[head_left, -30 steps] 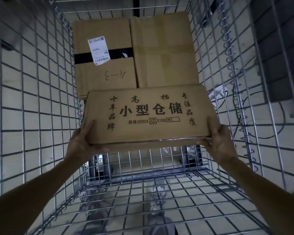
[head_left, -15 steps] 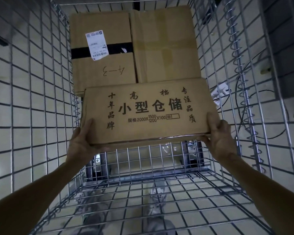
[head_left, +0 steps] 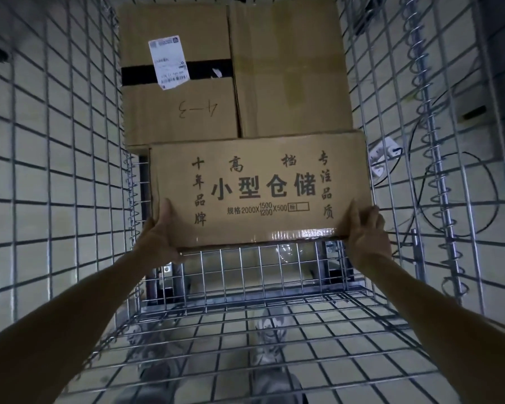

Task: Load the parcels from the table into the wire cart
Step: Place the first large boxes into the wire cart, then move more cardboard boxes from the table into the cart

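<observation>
Printed parcel (head_left: pixel 260 191) held inside the wire cart (head_left: pixel 70 170), frame centre.
Left hand (head_left: pixel 161 240) and right hand (head_left: pixel 368 234) grip its lower corners; two stacked boxes (head_left: pixel 233 83) sit just above it.

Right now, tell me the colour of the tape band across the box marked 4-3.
Black. The tape band shows best in the head view.

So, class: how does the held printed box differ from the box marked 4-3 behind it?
The held box carries large printed characters; the 4-3 box has a white label, black tape and handwriting. The held box is gripped by the left hand and right hand; the 4-3 box sits untouched. Both are brown cardboard.
</observation>
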